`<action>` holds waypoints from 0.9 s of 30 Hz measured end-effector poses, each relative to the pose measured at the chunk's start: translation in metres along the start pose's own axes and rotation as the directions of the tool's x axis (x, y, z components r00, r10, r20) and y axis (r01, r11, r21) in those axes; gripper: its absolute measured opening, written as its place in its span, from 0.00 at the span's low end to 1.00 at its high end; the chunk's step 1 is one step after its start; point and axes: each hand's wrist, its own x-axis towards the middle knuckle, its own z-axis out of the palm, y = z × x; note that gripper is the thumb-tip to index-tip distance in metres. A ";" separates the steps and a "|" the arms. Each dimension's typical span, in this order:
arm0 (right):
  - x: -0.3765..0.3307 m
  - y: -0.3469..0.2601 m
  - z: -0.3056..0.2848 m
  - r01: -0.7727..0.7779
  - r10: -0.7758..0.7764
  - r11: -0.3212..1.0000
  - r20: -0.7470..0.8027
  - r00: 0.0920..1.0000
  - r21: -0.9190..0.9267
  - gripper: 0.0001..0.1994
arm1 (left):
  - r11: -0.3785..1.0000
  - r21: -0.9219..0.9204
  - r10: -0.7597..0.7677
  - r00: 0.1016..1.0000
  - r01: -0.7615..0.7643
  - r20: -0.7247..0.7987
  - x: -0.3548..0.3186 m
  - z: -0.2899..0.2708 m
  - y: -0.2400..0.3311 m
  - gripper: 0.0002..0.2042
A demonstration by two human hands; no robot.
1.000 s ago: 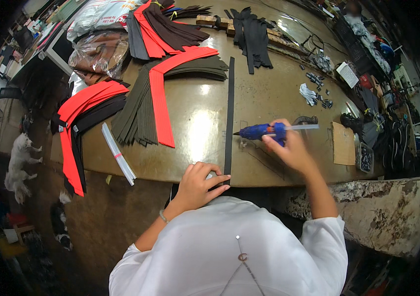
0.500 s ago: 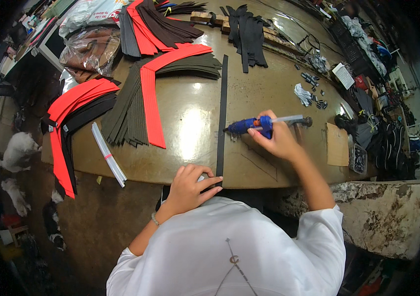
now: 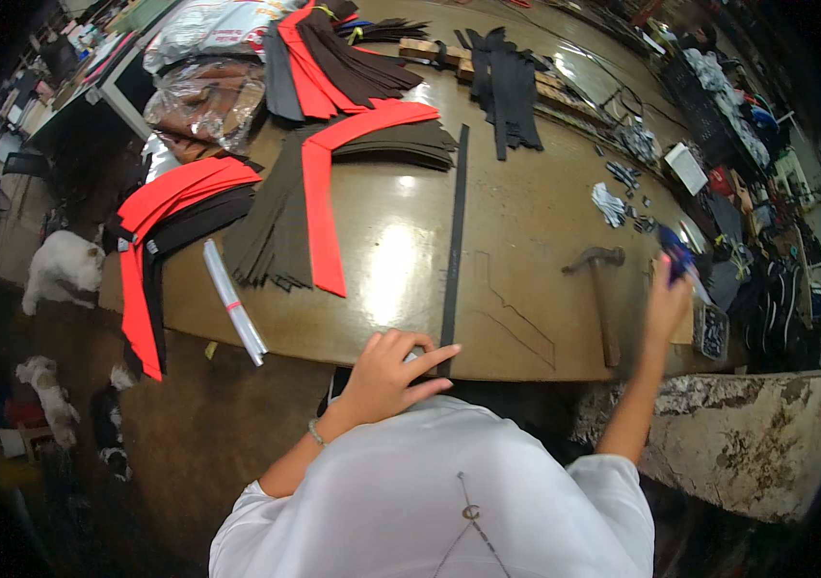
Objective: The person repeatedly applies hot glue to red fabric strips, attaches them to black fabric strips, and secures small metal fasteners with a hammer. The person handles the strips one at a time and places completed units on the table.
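Note:
A long black strip (image 3: 456, 241) lies lengthwise on the table in front of me. My left hand (image 3: 393, 374) is at its near end by the table edge, index finger and thumb closing on the strip, the other fingers curled. Something small and pale shows partly under those fingers; I cannot make out what it is. Out to the right, my right hand (image 3: 666, 301) grips a blue hot glue gun (image 3: 675, 252), blurred by motion, near the right side of the table. A hammer (image 3: 605, 299) lies between the strip and my right hand.
Fanned stacks of red (image 3: 326, 212), dark olive (image 3: 271, 212) and black strips cover the left side, beside a bundle of white sticks (image 3: 234, 301). Black strips (image 3: 507, 96) lie at the back. Small metal pieces (image 3: 622, 175) and a clear box (image 3: 711, 332) are on the right.
My right hand has carried the glue gun from beside the strip to the right, uncovering the hammer. My left hand stays at the strip's near end. The whole view has shifted slightly.

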 end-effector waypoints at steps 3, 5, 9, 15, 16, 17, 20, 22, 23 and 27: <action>0.004 0.080 -0.009 -0.174 0.161 0.981 -0.137 0.977 -0.089 0.31 | 0.940 -0.314 -0.128 0.991 0.134 0.040 0.013 -0.024 0.003 0.29; -0.005 0.103 -0.028 -0.230 0.268 0.935 0.113 0.957 -0.269 0.33 | 0.936 -0.264 -0.288 0.936 0.232 -0.200 0.037 -0.047 -0.016 0.28; -0.031 0.057 -0.079 -0.241 0.389 0.816 0.190 0.901 -0.526 0.36 | 0.774 0.268 -0.286 0.694 0.573 -0.661 0.114 -0.090 -0.096 0.24; -0.072 -0.056 -0.102 -0.361 0.302 0.933 0.586 0.752 -0.018 0.28 | 0.503 0.484 -0.453 0.696 0.716 -0.558 0.151 -0.092 -0.151 0.27; -0.073 -0.064 -0.103 -0.302 0.247 0.953 0.602 0.759 -0.010 0.25 | 0.506 0.474 -0.467 0.691 0.721 -0.552 0.152 -0.095 -0.150 0.26; -0.074 -0.071 -0.101 -0.244 0.192 0.970 0.620 0.760 -0.001 0.23 | 0.521 0.462 -0.465 0.693 0.718 -0.552 0.151 -0.101 -0.148 0.25; -0.068 -0.091 -0.096 0.084 -0.062 0.996 0.468 0.881 -0.026 0.21 | 0.660 0.366 -0.401 0.720 0.656 -0.567 0.154 -0.119 -0.125 0.23; -0.061 -0.112 -0.088 0.135 -0.190 0.976 0.368 0.910 0.170 0.19 | 0.797 0.258 -0.334 0.754 0.546 -0.565 0.159 -0.131 -0.095 0.23; -0.057 -0.126 -0.082 0.228 -0.286 0.948 0.277 0.917 0.223 0.19 | 0.895 0.263 -0.147 0.794 0.360 -0.589 0.162 -0.132 -0.076 0.23; -0.048 -0.181 -0.045 0.630 -0.628 0.730 -0.102 0.771 0.266 0.22 | 0.968 0.251 0.107 0.878 0.016 -0.467 0.147 -0.110 0.003 0.22</action>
